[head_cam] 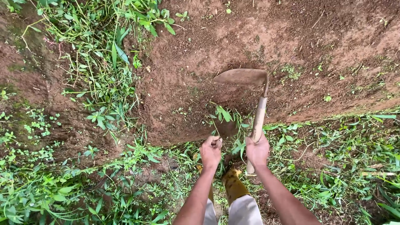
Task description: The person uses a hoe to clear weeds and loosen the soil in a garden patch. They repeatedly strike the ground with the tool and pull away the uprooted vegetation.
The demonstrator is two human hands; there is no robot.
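- Pale trouser legs (243,210) and a mud-smeared yellow boot (233,183) sit lowest in the head view, closest to the lens, between the two forearms.
- Both bare forearms reach straight forward and up the picture, roughly parallel, wrists level.
- Right hand (257,151): fingers wrapped tight around the lower part of the wooden handle (259,118) of a hoe (250,96), whose butt end pokes out below the fist.
- That handle rises nearly upright to a bent metal neck; the rusty, soil-coated blade (241,76) juts left over the bare red-brown earth bank (291,54).
- Left hand (211,152): closed into a fist beside the right one, apparently pinching a thin weed stem (216,130); what exactly it clamps I cannot tell.
- Leafy weeds (227,114) stand at the bank's foot, between the hands and the blade.
- Grass and low green weeds (100,75) cover the left side and foreground.
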